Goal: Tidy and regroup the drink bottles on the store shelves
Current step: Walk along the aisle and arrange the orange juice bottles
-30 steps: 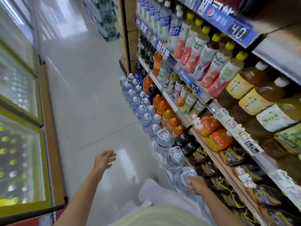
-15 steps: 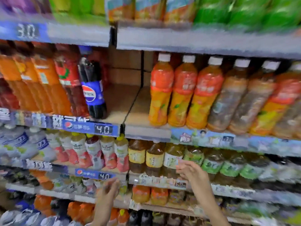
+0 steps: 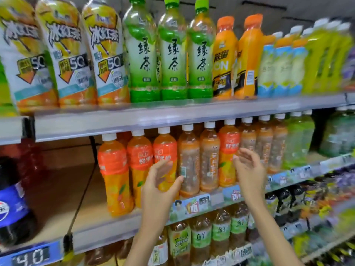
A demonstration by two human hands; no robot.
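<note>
With both hands up at mid-frame, the left hand (image 3: 159,187) sits nearest the upright orange juice bottle (image 3: 165,160) on the middle shelf (image 3: 123,217), fingers spread and curled toward it, maybe brushing it. Right hand (image 3: 249,169) is open, empty, just right of centre.

Your two arms are bare from the bottom edge of the view up to the wrists, with no sleeve showing on either. Your left hand (image 3: 160,186) and right hand (image 3: 249,169) are uncovered: no gloves, rings, watch or bracelet. Your fingernails are short and plain.
</note>
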